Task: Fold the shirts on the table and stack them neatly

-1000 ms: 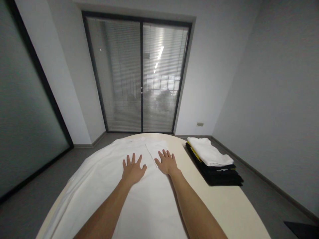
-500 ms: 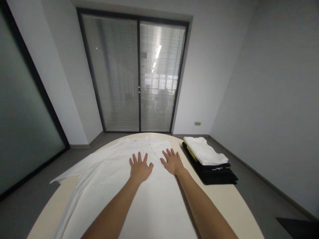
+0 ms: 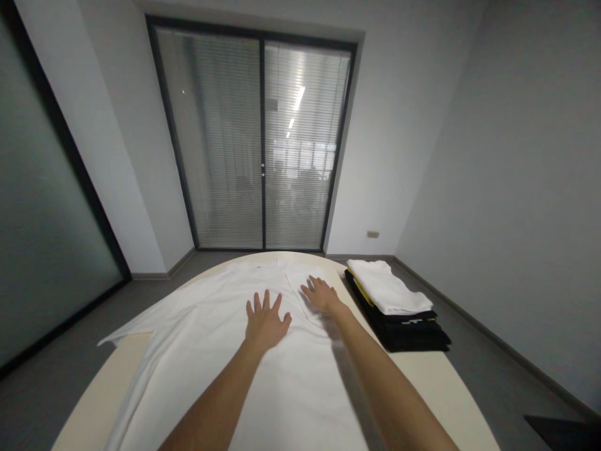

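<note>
A white T-shirt (image 3: 197,351) is spread over the round table, one sleeve stretching out to the left edge and its collar toward the far side. My left hand (image 3: 267,322) lies flat on the middle of the shirt with spread fingers. Near the shirt's far right part is my right hand (image 3: 322,294), its fingers slightly bent and apart, holding nothing. Small wrinkles show in the cloth under and beside it; whether the palm touches the cloth I cannot tell.
A stack of folded black clothes (image 3: 413,338) stands on the table's right side, with a folded white garment (image 3: 389,288) on top and some yellow between. The pale tabletop (image 3: 436,382) has a curved edge. Beyond are glass doors (image 3: 263,144) with blinds.
My right hand has shifted a little away from me and lifted slightly, its fingers bending; the cloth near it has wrinkled. My left hand has stayed nearly in place.
</note>
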The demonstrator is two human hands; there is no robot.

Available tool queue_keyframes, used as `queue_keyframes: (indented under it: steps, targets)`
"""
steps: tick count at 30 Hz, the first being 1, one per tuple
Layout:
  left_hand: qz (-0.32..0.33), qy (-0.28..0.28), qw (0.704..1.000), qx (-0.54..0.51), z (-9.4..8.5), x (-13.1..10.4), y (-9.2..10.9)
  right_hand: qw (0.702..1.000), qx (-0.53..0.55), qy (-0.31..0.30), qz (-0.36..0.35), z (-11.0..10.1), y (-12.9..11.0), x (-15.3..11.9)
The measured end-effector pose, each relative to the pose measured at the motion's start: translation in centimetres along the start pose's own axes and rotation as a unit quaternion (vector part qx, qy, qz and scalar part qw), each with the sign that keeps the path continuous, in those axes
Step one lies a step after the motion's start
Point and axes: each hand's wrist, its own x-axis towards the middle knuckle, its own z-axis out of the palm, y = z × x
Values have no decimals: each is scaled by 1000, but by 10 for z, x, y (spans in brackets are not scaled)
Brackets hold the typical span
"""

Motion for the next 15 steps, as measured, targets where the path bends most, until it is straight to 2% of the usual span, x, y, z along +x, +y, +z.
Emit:
queue_keyframes:
  steps: [2,7,12,15]
  targets:
    - [1,-2,1000,-5,0,0,-1,999,-12,-32,9,10,1,8]
    - [-3,2,1000,-24,-1,4,-3,999,-30,-34,10,23,2,21]
    - [-14,-11,999,-37,-1,8,-3,1000,-28,-4,-9,23,3,19]
    - [-14,-15,999,-49,-2,8,-3,997,-17,70,13,17,3,11]
